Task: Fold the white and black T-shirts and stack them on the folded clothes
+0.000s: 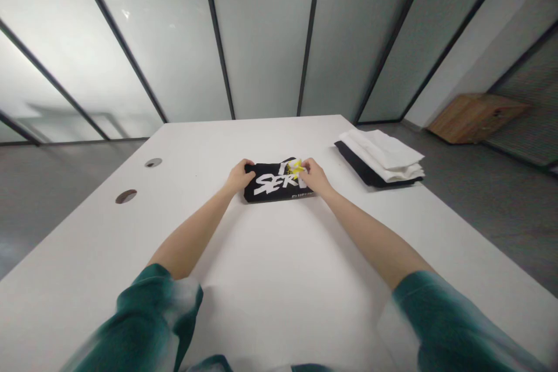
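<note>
A folded black T-shirt (274, 183) with large white letters and a yellow print lies in front of me, near the middle of the white table. At its far left corner, my left hand (239, 175) is closed on the cloth, thumb on top. My right hand (315, 177) pinches the fabric at the right end, beside the yellow print, and covers part of the lettering. The far edge looks slightly raised on the right side. Fingertips beneath the cloth are hidden on both hands.
A stack of folded white cloth (383, 151) with black cloth (364, 171) under it sits at the table's right. Two round holes (126, 196) pierce the left of the table (279, 279). Frosted glass panels stand behind, and a wooden box (475, 118) is on the floor at right.
</note>
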